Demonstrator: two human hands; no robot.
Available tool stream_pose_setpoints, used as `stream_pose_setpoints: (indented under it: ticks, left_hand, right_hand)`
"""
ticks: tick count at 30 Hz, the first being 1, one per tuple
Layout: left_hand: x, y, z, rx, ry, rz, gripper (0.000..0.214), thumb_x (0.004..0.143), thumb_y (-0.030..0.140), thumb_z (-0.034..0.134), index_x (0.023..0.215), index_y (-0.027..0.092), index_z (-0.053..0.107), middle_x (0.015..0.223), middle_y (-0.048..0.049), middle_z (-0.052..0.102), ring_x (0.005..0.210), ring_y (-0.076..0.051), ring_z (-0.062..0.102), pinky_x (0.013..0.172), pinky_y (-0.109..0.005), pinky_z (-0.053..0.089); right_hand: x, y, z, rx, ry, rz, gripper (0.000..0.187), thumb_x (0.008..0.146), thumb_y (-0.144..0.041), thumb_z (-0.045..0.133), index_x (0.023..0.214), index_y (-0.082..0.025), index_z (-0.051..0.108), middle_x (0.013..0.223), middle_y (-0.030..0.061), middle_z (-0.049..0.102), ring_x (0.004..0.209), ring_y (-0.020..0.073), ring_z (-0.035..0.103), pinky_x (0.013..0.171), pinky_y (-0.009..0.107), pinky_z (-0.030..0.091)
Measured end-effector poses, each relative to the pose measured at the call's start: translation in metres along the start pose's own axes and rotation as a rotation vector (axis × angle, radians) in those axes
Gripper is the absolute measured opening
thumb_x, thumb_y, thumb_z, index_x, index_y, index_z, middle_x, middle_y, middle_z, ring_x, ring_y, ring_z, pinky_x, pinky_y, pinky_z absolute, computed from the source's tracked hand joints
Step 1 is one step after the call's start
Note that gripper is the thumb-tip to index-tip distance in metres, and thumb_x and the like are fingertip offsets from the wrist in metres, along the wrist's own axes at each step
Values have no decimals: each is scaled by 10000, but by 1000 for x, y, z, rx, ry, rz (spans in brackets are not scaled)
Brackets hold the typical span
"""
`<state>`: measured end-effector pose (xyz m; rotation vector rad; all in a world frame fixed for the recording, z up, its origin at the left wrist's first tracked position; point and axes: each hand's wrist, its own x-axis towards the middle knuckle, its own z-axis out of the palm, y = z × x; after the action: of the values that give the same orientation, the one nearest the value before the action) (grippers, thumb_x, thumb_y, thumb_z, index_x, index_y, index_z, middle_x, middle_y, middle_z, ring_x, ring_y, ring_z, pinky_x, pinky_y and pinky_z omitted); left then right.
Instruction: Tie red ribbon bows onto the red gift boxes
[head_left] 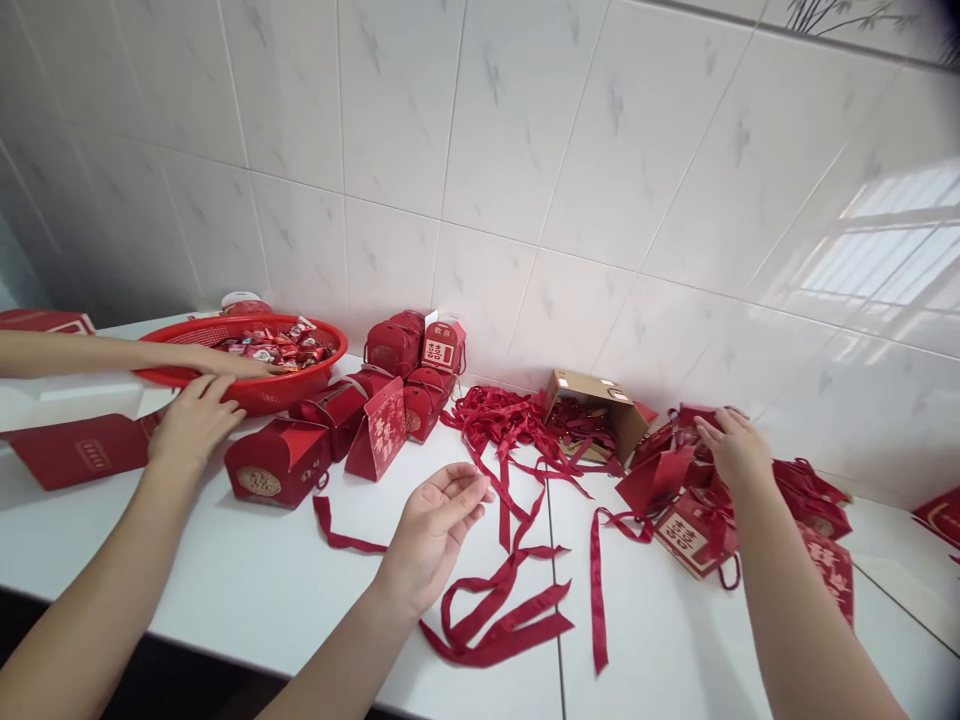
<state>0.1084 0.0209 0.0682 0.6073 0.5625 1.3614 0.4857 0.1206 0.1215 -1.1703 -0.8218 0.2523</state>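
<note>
My left hand [435, 530] hovers palm-up over the white table [247, 580], fingers loosely spread and holding nothing, beside loose red ribbons [502, 620]. My right hand [731, 450] reaches out to a pile of red paper gift boxes [686, 535] at the right. Its fingers are stretched over the top of the pile and I see nothing gripped. Assembled red gift boxes [279, 462] stand left of centre, with more red gift boxes [412, 345] against the wall.
A co-worker's hand [193, 425] rests by a red basket [259, 390] of wrapped candies, and their other hand [232, 363] reaches into it. A small open cardboard box [596, 400] lies among tangled ribbons [499, 415]. Flat red sheets [79, 450] lie at far left. White tiled wall behind.
</note>
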Motion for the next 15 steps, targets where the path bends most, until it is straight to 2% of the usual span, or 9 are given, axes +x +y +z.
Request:
stream_pose_setpoints:
  ticks: [3, 5, 7, 8, 9, 11, 15]
  left_hand:
    - [0, -2, 4, 42, 4, 67, 300, 608, 184, 870, 774, 146, 623, 677, 25, 664, 627, -74, 628, 615, -168, 479]
    - [-1, -3, 8, 96, -8, 70, 299, 620, 205, 865, 768, 140, 613, 691, 10, 678, 631, -85, 642, 608, -171, 479]
    - [-3, -4, 12, 145, -20, 57, 293, 635, 214, 855, 767, 138, 605, 687, 6, 685, 623, -91, 648, 624, -183, 491]
    - [-5, -5, 15, 166, -27, 51, 291, 640, 215, 852, 768, 139, 602, 676, 11, 683, 611, -91, 646, 629, -187, 497]
    - [-6, -6, 16, 184, -37, 46, 289, 643, 217, 849, 772, 140, 602, 659, 18, 679, 596, -88, 641, 630, -190, 502]
    - [-10, -6, 19, 217, -57, 42, 290, 645, 225, 847, 780, 140, 605, 631, 30, 670, 576, -83, 632, 625, -188, 507]
    - [-17, -5, 21, 325, -68, 58, 266, 668, 249, 828, 776, 142, 610, 646, 26, 677, 592, -86, 636, 633, -189, 521]
  right_hand:
    - [-56, -6, 12, 2, -245, 76, 262, 788, -374, 734, 843, -119, 702, 800, 90, 695, 681, 159, 676, 679, 306, 557]
    - [-103, -17, 21, -14, -455, 82, 279, 737, -389, 776, 849, -137, 732, 777, 82, 707, 698, 183, 678, 695, 320, 556]
    - [-148, -34, 30, -80, -820, -91, 237, 840, -397, 671, 890, -174, 734, 793, 70, 705, 718, 182, 655, 682, 316, 536]
    - [-166, -43, 34, -98, -924, -189, 210, 875, -368, 630, 882, -186, 732, 800, 66, 700, 729, 183, 646, 676, 314, 522]
    - [-181, -52, 38, -117, -999, -266, 191, 899, -332, 599, 896, -194, 731, 785, 59, 695, 731, 181, 637, 675, 310, 508]
    - [-200, -65, 44, -107, -1111, -329, 201, 933, -275, 540, 914, -204, 727, 778, 50, 689, 720, 170, 623, 665, 298, 489]
    - [-207, -73, 45, -53, -1225, -287, 245, 954, -231, 478, 884, -207, 713, 752, 38, 675, 684, 152, 593, 629, 270, 466]
